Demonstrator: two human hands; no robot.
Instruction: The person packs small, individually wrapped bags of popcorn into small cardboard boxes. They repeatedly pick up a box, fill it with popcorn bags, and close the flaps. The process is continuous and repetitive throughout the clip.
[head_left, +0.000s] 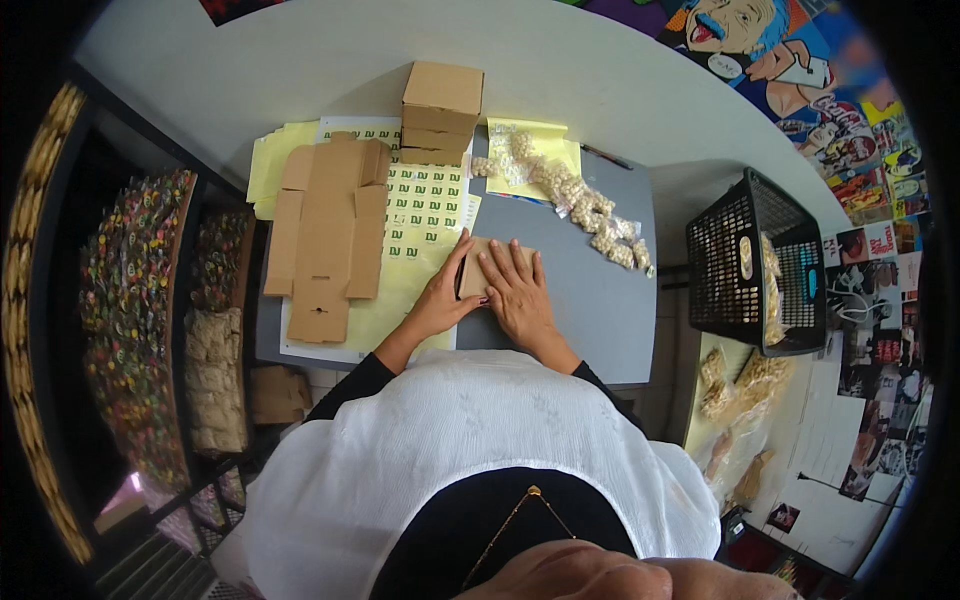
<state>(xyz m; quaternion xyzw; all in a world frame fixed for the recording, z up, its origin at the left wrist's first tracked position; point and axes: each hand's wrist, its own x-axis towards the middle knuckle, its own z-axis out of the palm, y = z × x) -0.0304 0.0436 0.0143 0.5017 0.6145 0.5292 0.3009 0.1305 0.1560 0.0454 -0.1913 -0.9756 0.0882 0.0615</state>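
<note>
A small brown cardboard box (474, 274) lies on the grey table (592, 322) close in front of me. My left hand (442, 298) is against its left side, with fingers and thumb spread around the edge. My right hand (517, 296) lies flat across the top, fingers a little apart. To the left, an unfolded cardboard box blank (326, 225) rests on a sheet of green printed stickers (427, 199). Folded cardboard boxes (442, 109) stand stacked behind it. Small clear bags of pale round pieces (577, 199) lie in a line at the back right.
Yellow sheets (274, 161) lie at the table's back left, and a pen (606, 156) at the back right. A black plastic basket (757, 262) holding bags stands right of the table. Shelves of colourful packets (139, 315) stand at left. A wall rises behind the table.
</note>
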